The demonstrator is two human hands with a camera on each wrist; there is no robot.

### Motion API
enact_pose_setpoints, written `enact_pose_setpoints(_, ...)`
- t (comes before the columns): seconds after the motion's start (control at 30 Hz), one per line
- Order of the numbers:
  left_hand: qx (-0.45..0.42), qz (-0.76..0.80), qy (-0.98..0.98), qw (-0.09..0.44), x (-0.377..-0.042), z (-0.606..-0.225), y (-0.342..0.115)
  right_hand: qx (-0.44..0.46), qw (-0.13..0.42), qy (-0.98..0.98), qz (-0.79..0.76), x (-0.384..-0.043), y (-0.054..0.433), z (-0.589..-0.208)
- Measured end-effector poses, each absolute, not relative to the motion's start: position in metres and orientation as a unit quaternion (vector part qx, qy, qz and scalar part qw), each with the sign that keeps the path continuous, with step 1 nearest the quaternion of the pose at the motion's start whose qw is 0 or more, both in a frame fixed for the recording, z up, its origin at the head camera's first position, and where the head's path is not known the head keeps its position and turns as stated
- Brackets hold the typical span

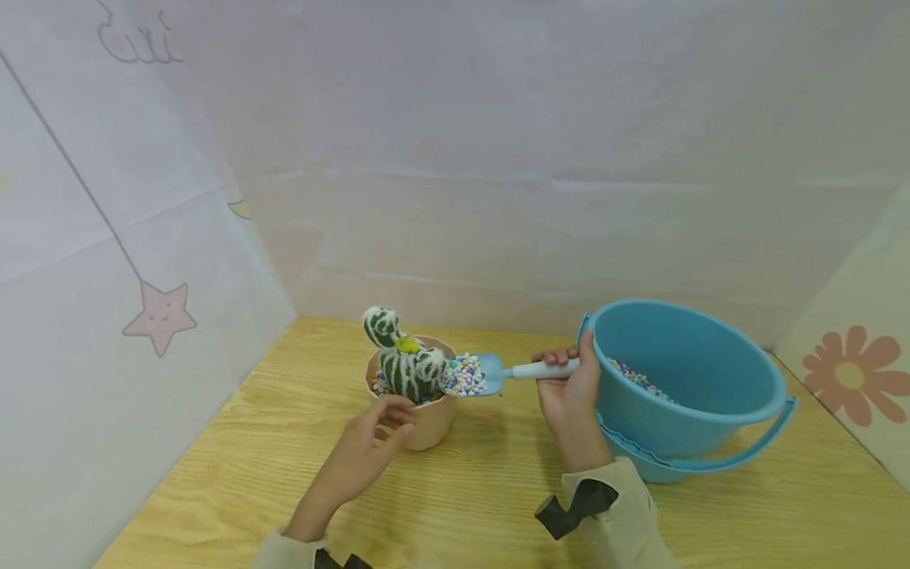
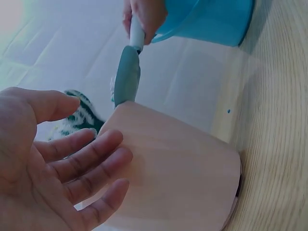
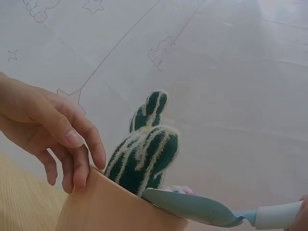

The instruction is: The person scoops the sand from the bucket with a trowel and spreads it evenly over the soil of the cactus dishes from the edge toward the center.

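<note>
My right hand [image 1: 569, 387] grips the white handle of a small blue scoop [image 1: 492, 374], which is heaped with multicoloured pebbles [image 1: 465, 374]. The scoop's tip lies at the rim of a peach flower pot [image 1: 434, 427], beside a green cactus with white fuzzy stripes [image 3: 144, 154] and a yellow spot. Several pebbles also show inside the pot around the cactus base. On the pot's near left side is my left hand [image 1: 366, 446], its fingers relaxed and slightly bent, fingertips right at the pot wall [image 2: 178, 173]. It holds nothing.
To the right stands a large blue bucket [image 1: 690, 356], with pebbles inside and its handle [image 1: 753, 454] hanging down at the front. Behind the wooden table [image 1: 455, 506] hangs a pale printed cloth [image 1: 455, 197]. A small blue bit [image 2: 229, 111] lies on the table near the pot.
</note>
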State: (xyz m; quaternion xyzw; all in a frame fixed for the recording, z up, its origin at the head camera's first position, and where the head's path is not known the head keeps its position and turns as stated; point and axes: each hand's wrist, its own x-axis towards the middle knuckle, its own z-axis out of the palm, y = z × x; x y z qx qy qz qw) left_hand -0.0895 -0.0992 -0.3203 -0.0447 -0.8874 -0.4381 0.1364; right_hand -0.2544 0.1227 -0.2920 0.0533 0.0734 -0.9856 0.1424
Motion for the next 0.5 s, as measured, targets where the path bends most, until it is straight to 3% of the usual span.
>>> enact_pose_setpoints(0.5,0.06,-0.493,-0.851,0.173,-0.094,-0.326,-0.125,0.048,0.139,0.083,-0.986,-0.251,0.124,-0.291)
